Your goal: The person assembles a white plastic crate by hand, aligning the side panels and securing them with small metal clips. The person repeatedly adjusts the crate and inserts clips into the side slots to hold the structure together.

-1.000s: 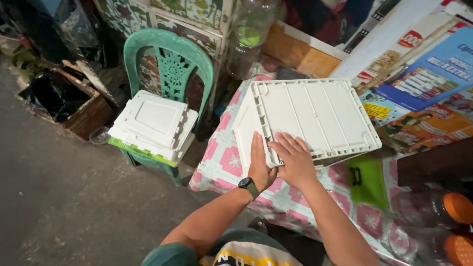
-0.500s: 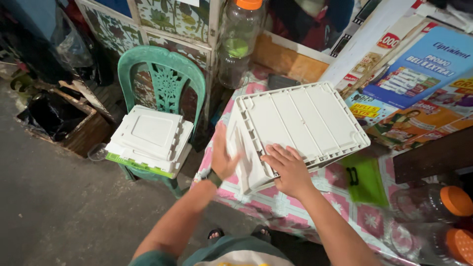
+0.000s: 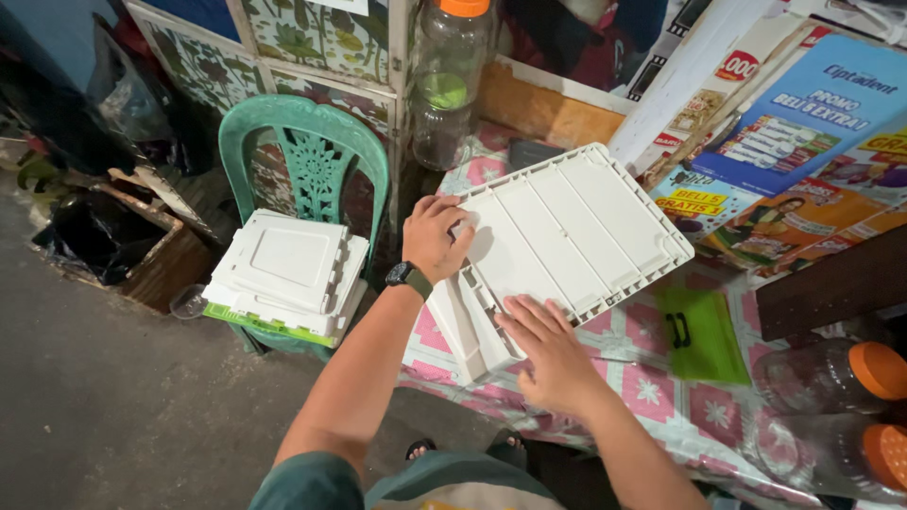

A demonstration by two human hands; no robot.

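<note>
A large white ribbed plastic panel (image 3: 576, 231) lies on the table with the pink-patterned cloth (image 3: 661, 387), its near-left end hanging over the edge. My left hand (image 3: 436, 236), with a black watch on the wrist, grips the panel's far-left corner. My right hand (image 3: 546, 351) rests flat on the near edge, fingers spread over the slotted side flap (image 3: 468, 326).
A green plastic chair (image 3: 312, 161) to the left carries a stack of white plastic panels (image 3: 288, 274). A clear jar with an orange lid (image 3: 452, 80) stands behind the panel. Posters (image 3: 784, 142) lean at the right, with a green pouch (image 3: 699, 331) and two orange-lidded jars (image 3: 850, 378) nearby.
My left hand has moved from the panel's near-left edge up to its far-left corner. The right hand has stayed on the near edge. The camera has shifted closer.
</note>
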